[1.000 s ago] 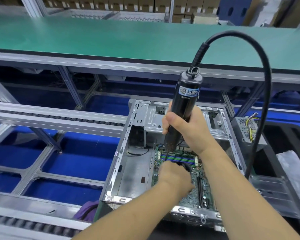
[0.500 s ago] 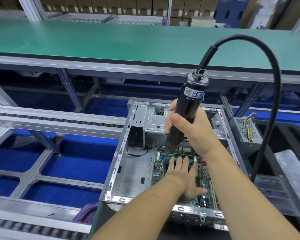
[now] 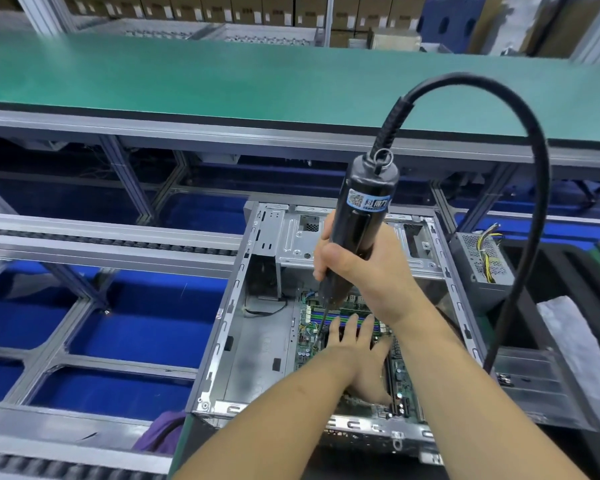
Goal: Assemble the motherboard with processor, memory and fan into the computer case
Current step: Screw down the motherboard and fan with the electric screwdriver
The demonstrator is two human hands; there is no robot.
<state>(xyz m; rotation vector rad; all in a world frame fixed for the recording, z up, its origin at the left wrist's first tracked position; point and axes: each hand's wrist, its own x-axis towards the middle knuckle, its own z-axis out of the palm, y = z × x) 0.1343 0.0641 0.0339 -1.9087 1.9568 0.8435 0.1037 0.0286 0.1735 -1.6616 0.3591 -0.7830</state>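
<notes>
An open grey metal computer case (image 3: 236, 327) lies on its side in front of me. A green motherboard (image 3: 307, 344) with coloured memory slots sits inside it. My right hand (image 3: 357, 268) grips a black electric screwdriver (image 3: 362, 216), held upright with its thin bit down on the board's left part. My left hand (image 3: 355, 355) lies flat on the motherboard with its fingers straight and spread, just right of the bit tip. It hides the middle of the board.
The screwdriver's thick black cable (image 3: 520, 188) arcs up and down to the right of the case. A grey power supply (image 3: 485, 258) with yellow wires stands at the right. A green conveyor belt (image 3: 222, 84) runs behind. Roller rails (image 3: 111, 237) and blue floor lie to the left.
My left hand has gone from curled on the board to flat with straight fingers. The screwdriver has tilted a little and stays over the board's upper left.
</notes>
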